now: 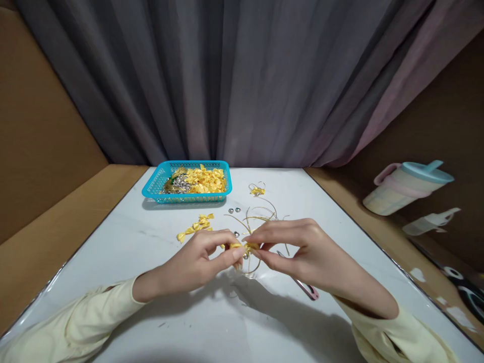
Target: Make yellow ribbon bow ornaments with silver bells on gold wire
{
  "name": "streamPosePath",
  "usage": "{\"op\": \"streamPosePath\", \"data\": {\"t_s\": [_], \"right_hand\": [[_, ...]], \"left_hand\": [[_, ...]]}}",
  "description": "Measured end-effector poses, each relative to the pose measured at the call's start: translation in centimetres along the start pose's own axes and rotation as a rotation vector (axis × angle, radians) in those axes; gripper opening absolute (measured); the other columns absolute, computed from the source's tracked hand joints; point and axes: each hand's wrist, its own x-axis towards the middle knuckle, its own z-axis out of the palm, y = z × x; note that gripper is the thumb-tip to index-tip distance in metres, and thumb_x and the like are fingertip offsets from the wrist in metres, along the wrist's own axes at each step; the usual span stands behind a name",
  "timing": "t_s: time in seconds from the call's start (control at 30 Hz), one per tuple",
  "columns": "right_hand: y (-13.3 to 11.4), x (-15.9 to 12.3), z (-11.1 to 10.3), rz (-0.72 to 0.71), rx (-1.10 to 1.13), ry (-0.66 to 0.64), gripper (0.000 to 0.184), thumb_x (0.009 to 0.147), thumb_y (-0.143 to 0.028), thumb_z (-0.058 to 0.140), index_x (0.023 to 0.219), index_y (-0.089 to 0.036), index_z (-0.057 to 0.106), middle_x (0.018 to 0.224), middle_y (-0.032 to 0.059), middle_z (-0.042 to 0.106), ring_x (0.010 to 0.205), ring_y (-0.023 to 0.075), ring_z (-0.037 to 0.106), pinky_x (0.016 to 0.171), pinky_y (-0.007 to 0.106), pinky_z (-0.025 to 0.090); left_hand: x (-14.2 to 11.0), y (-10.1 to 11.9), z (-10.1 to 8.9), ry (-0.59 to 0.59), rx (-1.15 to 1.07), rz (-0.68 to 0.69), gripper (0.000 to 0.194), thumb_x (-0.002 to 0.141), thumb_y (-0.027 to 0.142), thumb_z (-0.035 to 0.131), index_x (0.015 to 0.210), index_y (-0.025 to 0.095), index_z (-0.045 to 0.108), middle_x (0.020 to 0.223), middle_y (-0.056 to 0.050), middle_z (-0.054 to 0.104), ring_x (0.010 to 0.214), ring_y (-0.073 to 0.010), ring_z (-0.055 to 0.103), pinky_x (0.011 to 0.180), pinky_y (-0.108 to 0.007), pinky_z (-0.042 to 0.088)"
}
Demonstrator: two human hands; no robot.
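Between both hands, just above the white table, is a yellow ribbon bow (250, 247) with a gold cord looped below it and a small silver bell-like piece (246, 256) at its middle. My left hand (212, 254) pinches the bow's left end between thumb and fingers. My right hand (291, 247) is closed on its right side, fingertips at the bow and cord. Loose gold cords (264, 214) lie behind the hands. Several yellow bows (196, 227) rest beyond my left hand. A small silver piece (236, 234) sits just behind the held bow.
A blue basket (149, 194) with yellow bows, gold cords and silver pieces stands at the back left. Two silver pieces (234, 210) and a finished-looking bow with a loop (257, 191) lie farther back. A pink-handled tool (312, 292) is under my right hand. A lidded cup (401, 189) stands right.
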Motion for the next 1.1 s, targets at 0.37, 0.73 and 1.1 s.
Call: {"op": "streamPosePath", "data": {"t_s": [0.37, 0.73, 1.1], "right_hand": [[-0.1, 0.3, 0.2, 0.092, -0.022, 0.053, 0.017, 0.080, -0.010, 0.056, 0.086, -0.019, 0.069, 0.079, 0.0009, 0.070, 0.069, 0.0117, 0.064, 0.066, 0.022, 0.051], [-1.3, -0.4, 1.7, 0.317, -0.146, 0.135, 0.015, 0.080, -0.019, 0.059, 0.083, -0.016, 0.073, 0.055, 0.0000, 0.064, 0.046, 0.0093, 0.052, 0.047, 0.020, 0.041], [-0.2, 0.9, 1.0, 0.686, 0.600, -0.068, 0.010, 0.073, -0.019, 0.065, 0.067, -0.011, 0.066, 0.038, -0.0054, 0.050, 0.032, 0.0034, 0.040, 0.036, 0.013, 0.035]], "left_hand": [[0.0, -0.2, 0.4, 0.042, 0.040, -0.014, 0.024, 0.089, 0.025, 0.046, 0.070, 0.016, 0.057, 0.070, 0.001, 0.057, 0.068, -0.0125, 0.054, 0.065, -0.025, 0.040], [-0.1, -1.1, 0.8, 0.195, 0.058, 0.070, 0.024, 0.089, 0.024, 0.044, 0.071, 0.016, 0.056, 0.071, -0.001, 0.056, 0.070, -0.0137, 0.053, 0.067, -0.026, 0.041], [-0.1, -1.0, 0.5, 0.206, 0.262, 0.191, 0.020, 0.090, 0.018, 0.043, 0.072, 0.015, 0.053, 0.067, -0.001, 0.054, 0.065, -0.0137, 0.047, 0.066, -0.028, 0.038]]}}
